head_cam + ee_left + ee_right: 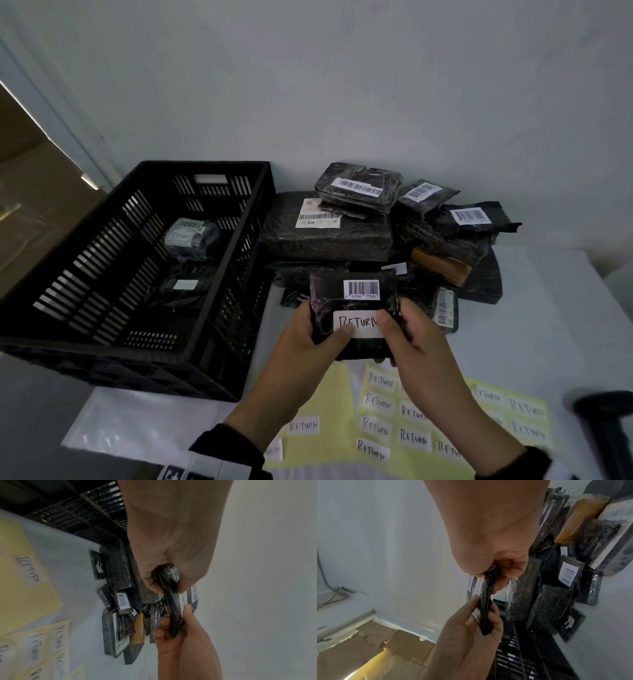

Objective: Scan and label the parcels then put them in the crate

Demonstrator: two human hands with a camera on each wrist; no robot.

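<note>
Both hands hold a small black parcel (352, 305) above the table, in front of the pile. It carries a barcode label (361, 289) and a white RETURN label (358, 323). My left hand (318, 337) grips its left edge, with the thumb on the label's left end. My right hand (400, 329) grips the right edge, and its thumb presses the label's right end. The wrist views show the parcel (171, 601) (485, 608) edge-on, pinched between thumbs and fingers. The black crate (102, 346) stands at the left with two labelled parcels (191, 236) (181, 287) inside.
A pile of black wrapped parcels (342, 236) with barcodes lies against the wall, right of the crate. Yellow sheets of RETURN stickers (411, 421) lie on the table under my wrists. A dark scanner (603, 421) sits at the lower right. Cardboard lies on the floor at the left.
</note>
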